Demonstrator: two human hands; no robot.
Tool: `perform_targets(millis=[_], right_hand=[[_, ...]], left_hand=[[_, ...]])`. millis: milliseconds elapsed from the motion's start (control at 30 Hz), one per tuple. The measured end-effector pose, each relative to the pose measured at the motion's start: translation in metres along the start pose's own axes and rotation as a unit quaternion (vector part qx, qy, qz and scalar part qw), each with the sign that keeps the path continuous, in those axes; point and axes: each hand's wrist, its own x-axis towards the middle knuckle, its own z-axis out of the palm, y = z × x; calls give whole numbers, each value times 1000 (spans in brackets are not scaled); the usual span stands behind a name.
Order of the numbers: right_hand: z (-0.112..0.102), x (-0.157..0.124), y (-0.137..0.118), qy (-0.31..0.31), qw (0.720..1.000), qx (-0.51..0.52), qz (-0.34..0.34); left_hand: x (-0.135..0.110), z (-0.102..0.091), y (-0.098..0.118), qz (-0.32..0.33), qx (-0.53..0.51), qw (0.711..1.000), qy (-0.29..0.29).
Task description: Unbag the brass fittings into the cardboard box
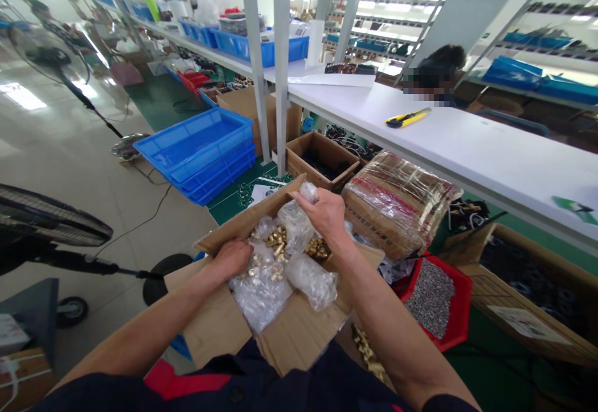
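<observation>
Beside a long white surface (448, 144), an open box (299, 331) holds brass fittings (276, 242); the right hand (327, 212) has its fingers clamped on a plastic bag (299, 222), the left hand (232, 257) curls among the fittings.

The left hand (232, 257) is down in a box (299, 331) full of little gold bits (276, 242). The right hand (327, 214) grips a clear bag (296, 222) above them. A red tray (460, 312) sits just beside the box, and blue bins (200, 150) are stacked farther off.
</observation>
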Motion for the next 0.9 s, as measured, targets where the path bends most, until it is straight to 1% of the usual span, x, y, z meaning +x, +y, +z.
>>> perform_targets(millis=[67,133,167,233,300,367,433,533,600,667,733,767,800,833,900], right_hand=[[-3,-2,-1,-18,998,51,-25],[0,-6,-1,-42,989,127,-55],[2,-8,0,-49,983,167,-57],[7,-13,2,-63,969,237,-38],[11,-18,4,-84,958,272,-17],[12,-23,6,-112,955,273,-21],[10,-27,6,-132,958,252,-28],[5,-33,4,-157,966,203,-8],[4,-37,1,-179,970,163,4],[5,-42,-1,-201,972,125,8],[9,-47,-1,-222,972,79,6],[11,-49,-1,-232,971,53,1],[14,-51,-1,-240,970,27,-7],[16,-53,0,-246,969,6,-14],[18,-56,-1,-255,966,1,-28]], left_hand=[[3,-3,2,-19,-16,999,31],[10,-5,5,-55,-49,994,80],[15,-5,7,-77,-68,990,99],[26,-2,11,-111,-101,983,110],[36,2,15,-126,-115,980,100],[44,8,18,-132,-118,978,106],[47,11,19,-132,-115,978,117],[42,14,21,-117,-106,979,130],[35,14,22,-105,-101,977,156],[28,13,24,-108,-122,966,199],[25,10,27,-126,-194,941,246],[24,7,29,-134,-248,922,266],[24,4,30,-138,-313,896,281],[25,0,33,-135,-389,864,289],[29,-9,38,-121,-544,781,281]])
